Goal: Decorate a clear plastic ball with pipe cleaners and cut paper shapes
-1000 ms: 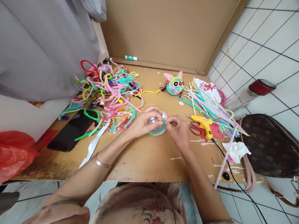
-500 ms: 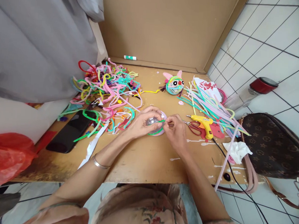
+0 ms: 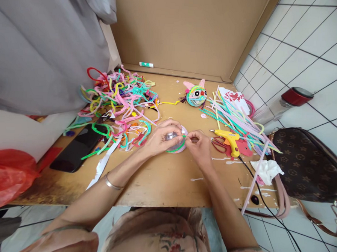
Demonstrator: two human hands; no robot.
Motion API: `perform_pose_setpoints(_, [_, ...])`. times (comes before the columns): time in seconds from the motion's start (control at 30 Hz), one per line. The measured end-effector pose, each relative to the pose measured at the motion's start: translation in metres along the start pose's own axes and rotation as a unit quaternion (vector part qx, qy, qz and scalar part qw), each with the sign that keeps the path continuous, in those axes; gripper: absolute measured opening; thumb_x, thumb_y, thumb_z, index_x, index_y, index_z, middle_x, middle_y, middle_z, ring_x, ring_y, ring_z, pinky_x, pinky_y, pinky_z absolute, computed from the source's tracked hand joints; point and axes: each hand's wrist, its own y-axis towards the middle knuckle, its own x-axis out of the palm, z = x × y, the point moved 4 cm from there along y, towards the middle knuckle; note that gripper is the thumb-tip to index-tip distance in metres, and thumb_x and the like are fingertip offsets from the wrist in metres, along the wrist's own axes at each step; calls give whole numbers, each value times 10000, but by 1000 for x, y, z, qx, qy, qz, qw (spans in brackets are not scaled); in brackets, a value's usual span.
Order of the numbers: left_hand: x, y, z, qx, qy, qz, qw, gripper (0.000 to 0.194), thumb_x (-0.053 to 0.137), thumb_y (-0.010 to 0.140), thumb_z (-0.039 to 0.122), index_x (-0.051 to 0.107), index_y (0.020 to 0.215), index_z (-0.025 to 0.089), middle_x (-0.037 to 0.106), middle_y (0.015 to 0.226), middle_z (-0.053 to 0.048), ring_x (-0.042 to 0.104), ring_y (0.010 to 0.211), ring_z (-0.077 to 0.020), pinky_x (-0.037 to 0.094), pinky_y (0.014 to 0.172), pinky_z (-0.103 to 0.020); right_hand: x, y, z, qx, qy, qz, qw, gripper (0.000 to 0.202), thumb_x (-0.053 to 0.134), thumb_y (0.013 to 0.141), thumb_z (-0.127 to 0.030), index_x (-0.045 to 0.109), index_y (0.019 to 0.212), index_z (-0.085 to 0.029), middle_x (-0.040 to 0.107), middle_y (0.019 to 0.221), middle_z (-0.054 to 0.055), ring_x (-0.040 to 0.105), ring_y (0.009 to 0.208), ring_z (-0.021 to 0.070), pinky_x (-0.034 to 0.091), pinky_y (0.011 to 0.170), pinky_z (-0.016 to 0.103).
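Note:
At the middle of the table, my left hand (image 3: 162, 139) curls around a clear plastic ball (image 3: 171, 136), thumb in front and fingers over its far side. A green pipe cleaner (image 3: 180, 147) runs along the ball's right and lower edge, beside a pale pink-lilac rim. My right hand (image 3: 199, 147) is closed in a pinch just right of the ball, its fingertips on the green pipe cleaner's end. Behind the hands stands a finished-looking ball figure (image 3: 197, 95) with pink ears, round eyes and a red nose.
A tangled heap of pipe cleaners (image 3: 125, 93) lies left, near a black phone (image 3: 74, 149). To the right are straight pipe cleaners (image 3: 237, 114), a yellow glue gun (image 3: 227, 136) with its cord, red-handled scissors (image 3: 220, 144), a crumpled tissue (image 3: 268, 170) and a brown handbag (image 3: 310, 163).
My right hand has shifted slightly, its fingers more tightly curled at the green pipe cleaner's end. The left hand and ball stay nearly in place.

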Motion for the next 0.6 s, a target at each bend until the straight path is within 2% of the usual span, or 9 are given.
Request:
perform_pose_setpoints(0.1, [0, 1, 0, -12, 4, -5, 1000, 195, 610, 872, 361, 662, 819, 181, 650, 1014, -80, 619, 967, -195, 465, 920, -369, -1, 7, 7, 53, 51, -52, 996, 47, 598, 615, -211, 570, 577, -204, 574, 602, -14, 504, 567, 128, 408, 544, 262])
perform_pose_setpoints(0.2, [1, 2, 0, -15, 0, -5, 1000, 205, 614, 868, 377, 664, 820, 184, 654, 1004, -78, 621, 958, -195, 465, 917, -371, -4, 16, 12, 88, 109, -100, 985, 120, 665, 584, -241, 554, 619, -208, 558, 583, -35, 480, 546, 114, 396, 534, 254])
perform_pose_setpoints(0.33, [3, 5, 0, -15, -11, -14, 1000, 213, 611, 868, 385, 659, 814, 185, 664, 992, -81, 625, 947, -194, 467, 913, -371, -10, 31, 15, 76, 147, -137, 977, 297, 757, 515, -214, 568, 744, -213, 605, 752, -32, 565, 721, 132, 466, 691, 271])
perform_pose_setpoints(0.47, [6, 11, 1, -6, -34, -25, 999, 203, 618, 863, 377, 648, 821, 180, 681, 957, -83, 630, 939, -196, 469, 908, -370, -10, 38, 21, 105, 205, -214, 949, 447, 818, 482, -212, 585, 863, -229, 645, 942, -9, 614, 914, 158, 481, 842, 300])
perform_pose_setpoints(0.6, [9, 14, 2, -27, -51, -34, 998, 220, 623, 854, 396, 627, 855, 176, 693, 940, -81, 634, 904, -194, 474, 889, -366, -8, 35, 24, 122, 261, -272, 918, 462, 817, 510, -204, 570, 898, -237, 663, 914, -27, 628, 873, 144, 477, 806, 275])
